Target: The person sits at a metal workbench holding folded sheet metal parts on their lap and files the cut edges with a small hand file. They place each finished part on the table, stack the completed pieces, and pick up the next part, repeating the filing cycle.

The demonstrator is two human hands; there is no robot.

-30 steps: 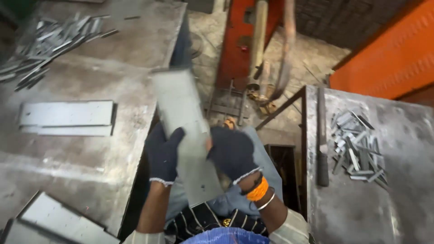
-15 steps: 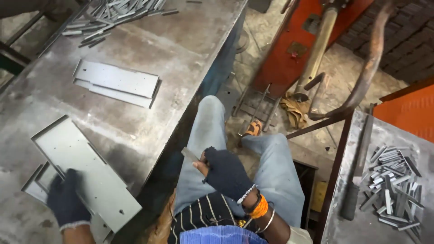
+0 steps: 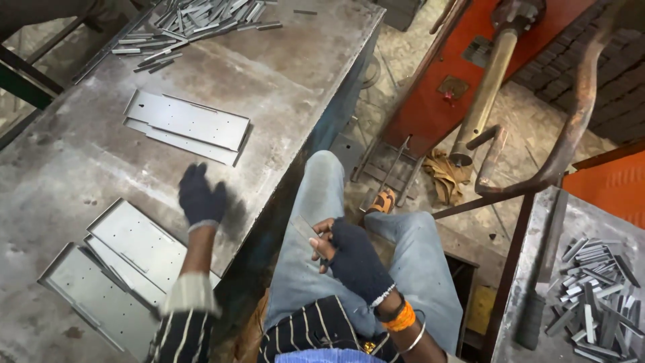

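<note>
1. Left hand: dark knit glove, striped sleeve with pale cuff. It hovered over the tabletop with fingers loosely curled and nothing in its grip, between the near and far plate stacks; slightly blurred.
2. Right hand: dark fingerless glove, bare fingertips, orange band and metal bangle at the wrist. It rested over the lap, fingers pinched on a small metal strip, thin, flat and grey, lying against the jeans on the left thigh.
3. Near plate stack: flat rectangular sheet-metal plates, dull silver, with folded edges and small punched holes, fanned unevenly at the tabletop's near left, just below the left hand.
4. Far plate stack: two or three similar plates, overlapped, near the tabletop's middle, well apart from item 3.
5. Strip pile: many narrow grey strips, heaped loosely at the tabletop's far edge.
6. Tabletop: worn steel, mottled and scuffed; bare surface lay open between the stacks; its right edge ran beside the person's left knee.
7. Side bench: grey metal surface at right, carrying a scatter of short strips and a long dark bar, possibly a tool handle.
8. Orange machine: painted body with rust-brown rods, beyond the knees.
</note>
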